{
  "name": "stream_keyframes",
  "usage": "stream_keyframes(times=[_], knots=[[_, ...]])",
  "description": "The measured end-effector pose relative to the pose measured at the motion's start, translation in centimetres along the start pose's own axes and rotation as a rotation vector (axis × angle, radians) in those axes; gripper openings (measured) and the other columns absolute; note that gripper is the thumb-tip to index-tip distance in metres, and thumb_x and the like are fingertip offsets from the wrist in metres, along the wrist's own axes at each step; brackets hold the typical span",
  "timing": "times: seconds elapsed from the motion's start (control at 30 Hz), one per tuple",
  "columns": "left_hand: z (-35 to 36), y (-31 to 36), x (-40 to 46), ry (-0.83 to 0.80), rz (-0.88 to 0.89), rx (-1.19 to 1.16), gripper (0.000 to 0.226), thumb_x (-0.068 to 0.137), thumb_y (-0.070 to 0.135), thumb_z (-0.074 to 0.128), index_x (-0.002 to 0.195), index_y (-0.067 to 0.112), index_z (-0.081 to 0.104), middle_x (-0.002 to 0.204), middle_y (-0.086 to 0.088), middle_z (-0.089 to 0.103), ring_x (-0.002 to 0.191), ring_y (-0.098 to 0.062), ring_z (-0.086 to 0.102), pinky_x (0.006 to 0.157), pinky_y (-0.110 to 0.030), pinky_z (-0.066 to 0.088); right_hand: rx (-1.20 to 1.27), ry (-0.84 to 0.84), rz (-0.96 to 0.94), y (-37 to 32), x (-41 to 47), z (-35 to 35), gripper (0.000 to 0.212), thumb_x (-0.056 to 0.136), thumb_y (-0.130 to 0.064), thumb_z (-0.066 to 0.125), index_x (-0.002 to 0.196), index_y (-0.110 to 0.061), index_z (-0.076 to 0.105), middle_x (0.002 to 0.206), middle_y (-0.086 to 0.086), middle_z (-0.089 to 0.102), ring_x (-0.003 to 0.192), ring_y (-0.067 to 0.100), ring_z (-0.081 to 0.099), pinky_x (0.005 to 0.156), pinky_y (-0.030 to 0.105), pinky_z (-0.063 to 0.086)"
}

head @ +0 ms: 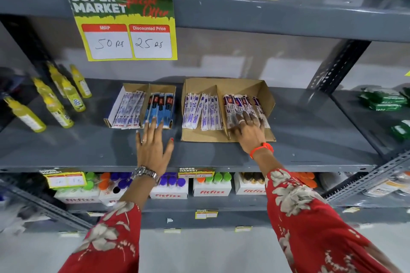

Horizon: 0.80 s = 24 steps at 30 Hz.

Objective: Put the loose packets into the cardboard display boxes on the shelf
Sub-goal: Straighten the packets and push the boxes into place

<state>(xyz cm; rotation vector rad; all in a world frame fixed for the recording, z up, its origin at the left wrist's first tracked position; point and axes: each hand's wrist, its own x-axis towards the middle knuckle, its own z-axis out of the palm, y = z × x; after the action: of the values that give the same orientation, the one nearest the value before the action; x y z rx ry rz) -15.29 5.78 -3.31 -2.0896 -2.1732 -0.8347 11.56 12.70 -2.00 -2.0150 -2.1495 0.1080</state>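
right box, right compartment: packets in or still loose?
In. The dark-printed packets lie inside the right compartment of the right cardboard box, the right hand flat on them.

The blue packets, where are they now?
In the head view, the blue packets stand in the right compartment of the left cardboard box, centre-left on the middle shelf, with the left hand just in front.
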Motion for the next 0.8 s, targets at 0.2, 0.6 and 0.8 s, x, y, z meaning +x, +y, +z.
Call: stream_keyframes(times=[0.2,0.6,0.8], knots=[[0.1,-1.6,3.6,-0.098,-0.164,0.002,0.066,0.091,0.045,0.032,0.139,0.004,0.016,0.150,-0.018,0.014,0.138,-0.029,0.009,0.112,-0.045,0.004,0.008,-0.179,0.026,0.0,0.7,0.5,0.051,0.097,-0.036,0.029,0.146,-0.018,0.026,0.159,0.006,0.015,0.146,0.029,0.011,0.118,0.055,0.015],[-0.2,-2.8,4.5,-0.113,-0.155,0.063,0.065,0.091,0.048,0.027,0.140,0.008,0.016,0.151,-0.014,0.015,0.139,-0.028,0.009,0.111,-0.051,0.001,-0.017,-0.204,0.164,0.1,1.6,0.4,0.062,0.094,-0.047,0.031,0.147,-0.016,0.020,0.158,0.008,0.015,0.145,0.031,0.010,0.112,0.068,0.004],[-1.2,-3.0,4.7,-0.054,-0.148,-0.009,0.063,0.091,0.044,0.033,0.139,0.005,0.020,0.150,-0.016,0.018,0.138,-0.030,0.012,0.112,-0.047,0.005,0.222,0.134,0.236,-1.8,1.0,-1.9,0.057,0.097,-0.039,0.031,0.146,-0.009,0.025,0.157,0.015,0.019,0.145,0.032,0.017,0.115,0.061,0.009]])
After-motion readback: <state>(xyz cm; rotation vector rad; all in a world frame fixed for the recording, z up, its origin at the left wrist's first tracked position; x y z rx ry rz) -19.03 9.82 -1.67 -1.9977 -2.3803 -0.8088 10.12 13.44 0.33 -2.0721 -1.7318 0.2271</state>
